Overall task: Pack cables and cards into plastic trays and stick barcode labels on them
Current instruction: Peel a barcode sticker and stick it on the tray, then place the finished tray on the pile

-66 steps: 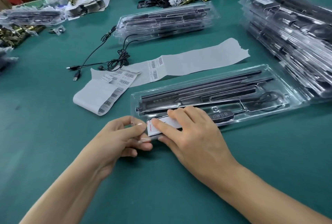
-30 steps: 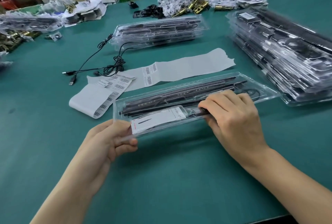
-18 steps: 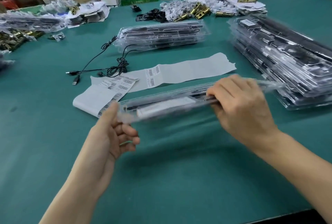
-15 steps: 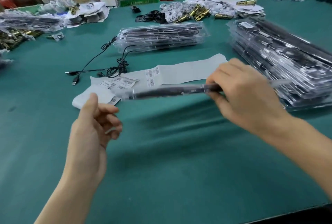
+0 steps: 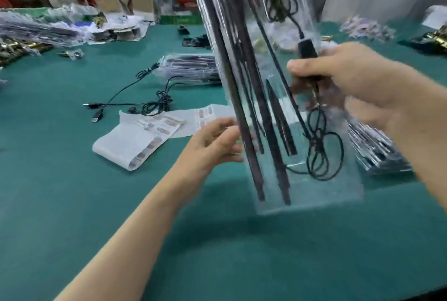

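Plastic tray (image 5: pixel 314 192): I am watching it being held nearly upright in the air at centre right of the frame. Its top is leaning toward upper centre, above the green table (image 5: pixel 72 204). It is carrying long black strips (image 5: pixel 242 107), a coiled cable (image 5: pixel 321 153) in its lower right part, and a black inline block (image 5: pixel 306 49) just above the thumb.

Right hand (image 5: pixel 350 88): gripping the tray's right edge about halfway up, with the thumb lying across the front and the fingers showing through the clear plastic behind.

Left hand (image 5: pixel 215 143): fingers loosely spread and holding nothing, with the fingertips at the tray's left edge. Blur is stopping me from saying whether they are touching it.

Handling, my judgement:
- I am reading the tray as light, since one hand is carrying it.
- It looks thin and springy, likely to twist if taken by one end.
- The smooth film is probably slippery, and the contents may work loose while it is upright.
- I am favouring a hold on both long edges at mid-length, pinching the rim rather than the cavities.

Elsewhere: the barcode label sheet (image 5: pixel 135 141) is lying at left centre with a loose cable (image 5: pixel 150 105) just above it. Tray stacks are sitting at centre (image 5: pixel 188 68) and at the right edge (image 5: pixel 377 150).
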Available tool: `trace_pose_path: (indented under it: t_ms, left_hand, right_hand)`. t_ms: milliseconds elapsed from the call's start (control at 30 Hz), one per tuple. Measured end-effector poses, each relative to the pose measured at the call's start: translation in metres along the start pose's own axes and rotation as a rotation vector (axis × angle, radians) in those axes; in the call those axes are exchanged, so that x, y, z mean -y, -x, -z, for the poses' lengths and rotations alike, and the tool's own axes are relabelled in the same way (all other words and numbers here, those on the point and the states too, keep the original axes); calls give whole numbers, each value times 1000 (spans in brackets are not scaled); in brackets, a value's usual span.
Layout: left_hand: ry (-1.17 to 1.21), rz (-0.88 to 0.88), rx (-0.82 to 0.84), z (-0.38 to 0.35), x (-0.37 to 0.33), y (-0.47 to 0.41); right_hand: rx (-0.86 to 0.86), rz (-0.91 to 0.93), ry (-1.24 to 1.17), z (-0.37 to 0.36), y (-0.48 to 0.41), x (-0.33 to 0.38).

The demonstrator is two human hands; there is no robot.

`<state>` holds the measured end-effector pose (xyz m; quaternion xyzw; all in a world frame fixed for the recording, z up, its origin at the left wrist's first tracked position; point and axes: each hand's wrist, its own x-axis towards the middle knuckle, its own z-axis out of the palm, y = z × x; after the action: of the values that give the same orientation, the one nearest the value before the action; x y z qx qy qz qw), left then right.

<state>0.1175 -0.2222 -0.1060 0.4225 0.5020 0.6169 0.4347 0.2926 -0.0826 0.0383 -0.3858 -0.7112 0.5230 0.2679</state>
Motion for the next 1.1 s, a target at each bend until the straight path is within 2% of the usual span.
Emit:
trace_pose_path:
  t_ms: [100,200,400,633,733,800,933,1033,1100]
  left_hand:
    - [33,21,19,5,0,-6]
    - [-55,62,65,13,9,-6]
    - [-156,191,74,25,23,-1]
    - [-460,319,209,53,15,2]
    - [-503,298,217,62,10,6]
    - [-528,242,152,68,7,7]
    - [-744,62,-96,78,7,3]
    - [-862,-54,-155,81,13,0]
    - [-948,-97,-162,83,17,-1]
  right_hand:
    - [-38,-196,-229,-15,4,-41]
    - [-45,-355,-385,-33,18,-79]
    - [-94,-521,-543,-62,43,-119]
    - [-286,-530,-720,-85,54,-133]
    - [-383,-528,-772,-93,53,-132]
    - [-398,-521,-781,-98,54,-133]
    - [-241,-494,-788,-97,66,-138]
    - [-49,-524,-776,-85,82,-144]
    - [142,-537,-714,-75,92,-145]
